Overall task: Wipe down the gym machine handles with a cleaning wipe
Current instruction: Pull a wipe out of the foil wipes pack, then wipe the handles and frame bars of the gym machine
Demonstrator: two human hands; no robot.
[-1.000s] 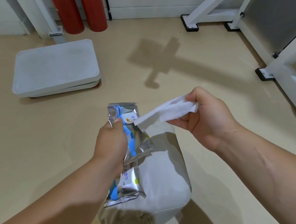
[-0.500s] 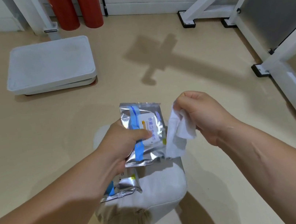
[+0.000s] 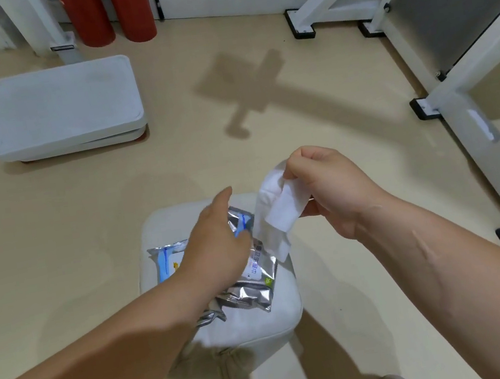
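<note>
Bright, soft shadows, edges apparently warped

The silver wipes pack [image 3: 253, 297] has a white label [image 3: 255, 264] with blue Chinese writing and a small green square [image 3: 268, 280], all too small and tilted for me to read.

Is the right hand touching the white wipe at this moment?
Touching. The head view shows the right hand pinching the upper edge of the white wipe, and the rest of the wipe hangs below it.
</note>
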